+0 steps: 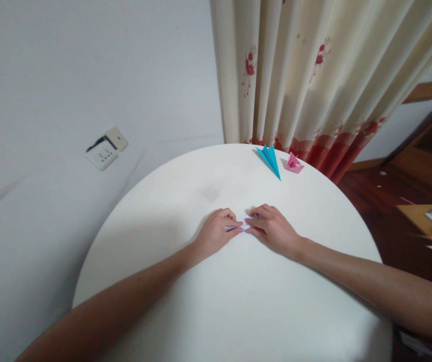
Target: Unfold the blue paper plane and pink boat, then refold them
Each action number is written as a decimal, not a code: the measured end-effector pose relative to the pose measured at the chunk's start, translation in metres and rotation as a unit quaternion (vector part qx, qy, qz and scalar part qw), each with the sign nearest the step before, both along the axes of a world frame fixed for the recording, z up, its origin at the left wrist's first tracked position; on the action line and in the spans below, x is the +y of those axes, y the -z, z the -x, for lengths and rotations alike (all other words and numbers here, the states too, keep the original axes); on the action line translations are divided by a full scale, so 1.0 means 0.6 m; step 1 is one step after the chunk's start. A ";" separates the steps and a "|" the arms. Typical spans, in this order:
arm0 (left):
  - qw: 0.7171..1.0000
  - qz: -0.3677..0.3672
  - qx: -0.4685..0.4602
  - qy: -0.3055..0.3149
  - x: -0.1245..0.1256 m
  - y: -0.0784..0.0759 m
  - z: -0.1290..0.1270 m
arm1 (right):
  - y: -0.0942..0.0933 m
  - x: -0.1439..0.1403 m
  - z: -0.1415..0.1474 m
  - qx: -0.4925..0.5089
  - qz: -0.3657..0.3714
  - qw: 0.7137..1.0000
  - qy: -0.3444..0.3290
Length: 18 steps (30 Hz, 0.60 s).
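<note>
Round white table (238, 301) bears blue paper plane (270, 159), pink paper boat (294, 163), pale paper (243, 224)

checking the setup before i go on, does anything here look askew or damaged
The white wall socket plate hangs crooked, with a dark gap behind its upper edge, as if pulled off the wall. On the round white table, nothing else looks odd.

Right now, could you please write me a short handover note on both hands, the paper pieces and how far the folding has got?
Left hand and right hand: both pressed on a small pale paper lying mid-table, fingertips pinching it flat.
Done: a blue folded piece and a pink folded piece lie side by side at the far edge of the round white table.
Left: the pale paper looks only partly folded; its shape is mostly hidden.
</note>
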<state>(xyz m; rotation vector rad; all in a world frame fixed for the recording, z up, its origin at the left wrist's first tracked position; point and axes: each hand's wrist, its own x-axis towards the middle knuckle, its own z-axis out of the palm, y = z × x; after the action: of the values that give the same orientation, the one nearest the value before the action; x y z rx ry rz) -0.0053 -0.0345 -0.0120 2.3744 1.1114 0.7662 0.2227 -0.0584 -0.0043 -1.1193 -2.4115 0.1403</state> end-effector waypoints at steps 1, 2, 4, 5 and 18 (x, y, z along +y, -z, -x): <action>1.000 0.003 -0.004 0.001 0.000 0.000 -0.001 | -0.001 0.000 0.000 0.001 0.002 1.000 -0.001; 1.000 0.005 -0.008 0.001 0.000 0.001 -0.001 | -0.002 0.000 0.001 0.004 0.003 1.000 -0.001; 1.000 0.010 -0.014 -0.001 0.001 0.000 -0.003 | -0.002 0.000 0.004 0.017 0.004 1.000 0.002; 1.000 0.011 -0.013 0.000 0.001 0.000 -0.004 | -0.002 0.000 0.005 0.024 0.003 1.000 0.004; 0.964 -0.154 0.216 0.034 -0.049 -0.040 0.000 | -0.005 0.006 0.021 0.043 0.011 0.999 0.032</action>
<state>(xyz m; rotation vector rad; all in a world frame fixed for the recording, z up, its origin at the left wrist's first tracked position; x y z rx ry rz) -0.0053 -0.0638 0.0119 2.9252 1.1301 0.4277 0.2100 -0.0547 -0.0014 -1.1735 -2.3012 0.1902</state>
